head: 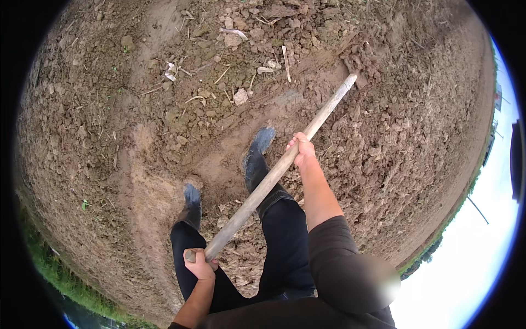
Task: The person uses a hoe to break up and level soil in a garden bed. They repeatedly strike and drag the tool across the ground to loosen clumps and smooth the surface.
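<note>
A long wooden tool handle [257,196] runs slantwise from low in the picture up to the right. My left hand [200,264] is closed around its near end, which has a short crosspiece or knob. Farther up the shaft, my right hand [303,149] grips it near the middle. The handle's far end meets a heap of dark, moist soil [363,61]; whatever tool head is there stays hidden in the dirt, so its kind cannot be told.
My muddy rubber boots [259,160] stand on trodden soil left of the shaft. Clods, dry stalks [286,63] and pale dry scraps [170,71] lie on the ground ahead. Green plants [78,292] edge the field at the lower left.
</note>
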The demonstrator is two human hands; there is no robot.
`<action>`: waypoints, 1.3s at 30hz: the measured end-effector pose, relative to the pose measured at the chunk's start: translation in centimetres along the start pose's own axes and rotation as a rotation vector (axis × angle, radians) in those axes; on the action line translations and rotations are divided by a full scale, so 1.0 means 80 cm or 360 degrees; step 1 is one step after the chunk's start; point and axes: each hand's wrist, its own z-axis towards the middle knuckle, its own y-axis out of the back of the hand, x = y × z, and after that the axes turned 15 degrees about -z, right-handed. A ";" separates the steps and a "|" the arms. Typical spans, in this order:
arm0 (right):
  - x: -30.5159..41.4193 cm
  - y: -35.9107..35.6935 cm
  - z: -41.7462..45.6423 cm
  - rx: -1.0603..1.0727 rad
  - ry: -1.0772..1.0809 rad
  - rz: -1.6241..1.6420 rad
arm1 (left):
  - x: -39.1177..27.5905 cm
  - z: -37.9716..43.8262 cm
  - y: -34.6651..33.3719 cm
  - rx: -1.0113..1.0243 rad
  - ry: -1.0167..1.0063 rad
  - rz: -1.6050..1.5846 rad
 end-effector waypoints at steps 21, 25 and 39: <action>0.169 0.069 -0.082 -0.0086 0.0290 -0.0009 | -0.030 -0.073 -0.081 0.0219 0.0133 -0.0326; 0.230 0.082 -0.144 -0.0172 0.0462 -0.0055 | -0.054 -0.094 -0.101 0.0278 0.0339 -0.0446; 0.220 -0.046 -0.155 0.0072 0.0753 -0.0459 | -0.084 -0.086 -0.141 0.0213 0.2470 -0.1231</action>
